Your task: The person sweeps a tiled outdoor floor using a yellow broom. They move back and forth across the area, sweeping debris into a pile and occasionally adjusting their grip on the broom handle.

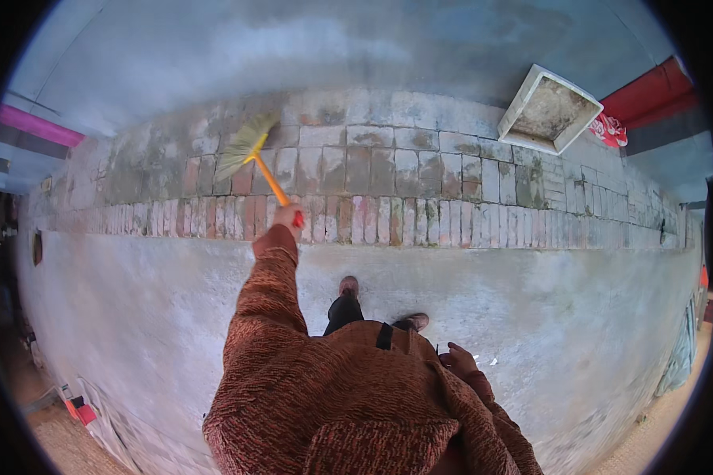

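Note:
My left hand point(287, 217) reaches forward and grips a hand broom point(268, 174) near the red end of its orange handle. The broom's fan of pale greenish bristles point(242, 148) points away from me, over the brick paving point(368, 169) near the wall. Whether the bristle tips touch the bricks cannot be told. Down by my right hip, beside the hem of the brown knitted jacket point(380, 380), hangs my right hand point(458, 360). Its fingers are loosely bent and partly apart, and no object shows in it.
A dirty white box point(546, 113), tilted in view, stands against the blue-grey wall point(333, 47) at the right. Next to it lies a red-and-white cloth point(609, 130). My shoes point(349, 286) are on the concrete floor point(154, 285), where small white scraps point(493, 361) lie to the right.

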`<state>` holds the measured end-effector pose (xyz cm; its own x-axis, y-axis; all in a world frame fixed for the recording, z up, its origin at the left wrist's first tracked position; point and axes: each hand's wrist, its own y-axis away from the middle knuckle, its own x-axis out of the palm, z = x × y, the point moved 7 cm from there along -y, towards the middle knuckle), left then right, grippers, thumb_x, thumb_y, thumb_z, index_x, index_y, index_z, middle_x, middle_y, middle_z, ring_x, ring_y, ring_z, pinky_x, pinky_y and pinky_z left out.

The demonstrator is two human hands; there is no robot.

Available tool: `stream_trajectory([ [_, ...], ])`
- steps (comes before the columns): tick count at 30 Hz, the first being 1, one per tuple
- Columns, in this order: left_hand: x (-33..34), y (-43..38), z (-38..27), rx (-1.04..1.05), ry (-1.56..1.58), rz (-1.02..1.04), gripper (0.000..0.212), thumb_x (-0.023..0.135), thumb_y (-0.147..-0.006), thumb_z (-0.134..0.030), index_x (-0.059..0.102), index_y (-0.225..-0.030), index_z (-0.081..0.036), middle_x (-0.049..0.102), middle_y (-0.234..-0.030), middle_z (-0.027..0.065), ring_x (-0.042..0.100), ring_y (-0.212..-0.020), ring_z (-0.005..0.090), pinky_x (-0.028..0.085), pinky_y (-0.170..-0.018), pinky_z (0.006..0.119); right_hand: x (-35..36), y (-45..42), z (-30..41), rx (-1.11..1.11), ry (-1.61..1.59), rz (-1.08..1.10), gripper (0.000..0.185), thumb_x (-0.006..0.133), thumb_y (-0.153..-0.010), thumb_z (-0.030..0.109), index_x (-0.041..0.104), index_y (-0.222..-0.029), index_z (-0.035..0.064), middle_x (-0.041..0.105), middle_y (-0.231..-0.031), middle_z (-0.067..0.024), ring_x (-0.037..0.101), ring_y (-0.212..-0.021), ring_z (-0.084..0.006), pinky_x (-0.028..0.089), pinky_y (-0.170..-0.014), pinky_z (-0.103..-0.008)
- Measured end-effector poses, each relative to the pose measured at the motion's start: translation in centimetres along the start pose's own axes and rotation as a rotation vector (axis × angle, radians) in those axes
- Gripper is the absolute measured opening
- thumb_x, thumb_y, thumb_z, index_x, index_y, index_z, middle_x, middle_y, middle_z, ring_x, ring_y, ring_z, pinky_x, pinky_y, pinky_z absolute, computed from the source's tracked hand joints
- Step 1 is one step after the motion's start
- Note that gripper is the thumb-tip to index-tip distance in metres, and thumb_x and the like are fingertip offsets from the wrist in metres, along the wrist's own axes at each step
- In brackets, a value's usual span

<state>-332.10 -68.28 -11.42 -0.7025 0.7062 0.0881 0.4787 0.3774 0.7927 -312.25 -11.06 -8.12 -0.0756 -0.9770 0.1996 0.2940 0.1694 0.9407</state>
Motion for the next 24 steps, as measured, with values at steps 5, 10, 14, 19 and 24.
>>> stream_trajectory([
  [5,9.6,6.2,10.5,-0.048,-0.175,0.203,0.006,0.05,-0.061,-0.004,0.047,-0.057,-0.001,0.046,-0.046,0.0103,0.041,-0.031,0.0177,0.033,-0.026,0.03,-0.6,0.7,2.7,-0.118,0.018,-0.024,0.047,0.043,-0.076,0.02,0.03,-0.118,0.0028,0.053,-0.08,-0.0106,0.052,-0.073,-0.0202,0.043,-0.062,-0.0328],
  [10,19.3,18.7,16.8,-0.261,-0.288,0.497,0.007,0.051,-0.063,-0.005,0.046,-0.059,-0.001,0.046,-0.048,0.0102,0.041,-0.031,0.0168,0.034,-0.028,0.029,-2.9,0.2,5.1,-0.228,-0.015,-0.081,0.046,0.044,-0.076,0.021,0.033,-0.116,0.0011,0.054,-0.077,-0.0113,0.053,-0.067,-0.0201,0.044,-0.059,-0.0307],
  [14,23.1,24.8,20.2,-0.361,-0.395,0.727,0.008,0.051,-0.067,-0.007,0.045,-0.068,-0.003,0.046,-0.053,0.0073,0.043,-0.038,0.0155,0.034,-0.031,0.028,-1.3,0.6,7.6,-0.31,-0.104,-0.039,0.049,0.048,-0.075,0.03,0.037,-0.113,0.0023,0.055,-0.079,-0.0126,0.054,-0.073,-0.022,0.044,-0.063,-0.0325],
  [19,27.3,31.3,22.1,-0.555,-0.447,0.998,0.013,0.051,-0.071,-0.009,0.042,-0.08,-0.003,0.046,-0.059,0.0065,0.045,-0.043,0.0134,0.034,-0.032,0.025,2.7,0.9,8.9,-0.223,-0.479,0.17,0.065,0.049,-0.072,0.045,0.027,-0.117,0.0036,0.049,-0.093,-0.02,0.05,-0.086,-0.0279,0.04,-0.076,-0.0373],
  [24,29.6,36.9,23.9,-0.725,-0.481,1.186,0.018,0.049,-0.073,-0.008,0.04,-0.088,-0.002,0.046,-0.064,0.0054,0.045,-0.045,0.0102,0.035,-0.032,0.022,4.1,2.3,12.8,-0.466,-0.741,0.417,0.056,0.049,-0.071,0.045,0.031,-0.108,0.006,0.048,-0.091,-0.02,0.049,-0.081,-0.027,0.04,-0.074,-0.036],
])
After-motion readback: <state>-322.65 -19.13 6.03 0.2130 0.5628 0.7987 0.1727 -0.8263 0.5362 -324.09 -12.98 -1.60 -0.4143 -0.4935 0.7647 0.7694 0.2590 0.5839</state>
